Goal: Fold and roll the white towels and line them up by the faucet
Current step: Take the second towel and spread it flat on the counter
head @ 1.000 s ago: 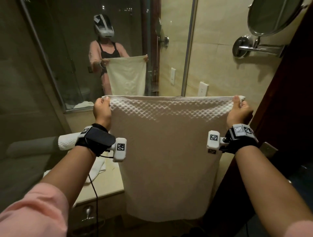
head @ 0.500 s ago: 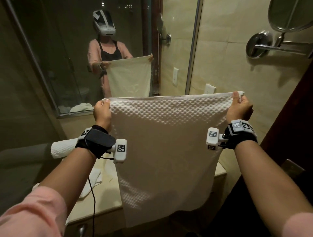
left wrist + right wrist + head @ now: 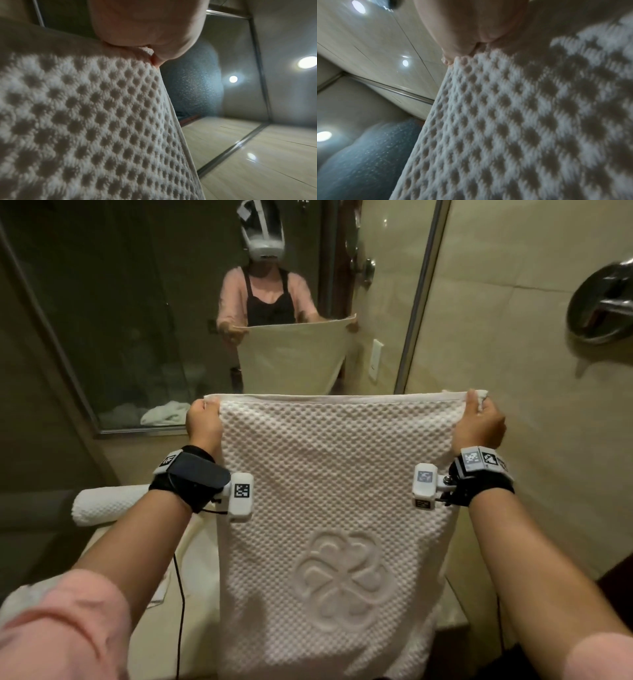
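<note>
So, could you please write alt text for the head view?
Left hand and right hand hold a white waffle towel up by its top corners before a mirror; a rolled towel lies at the left.

light: dim, warm; recessed ceiling lights [image 3: 307, 63] flare | wrist views: soft, close-up blur | head: edges bowed

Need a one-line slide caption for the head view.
Left hand and right hand pinch the top corners of a white waffle towel, beside one rolled towel.
</note>
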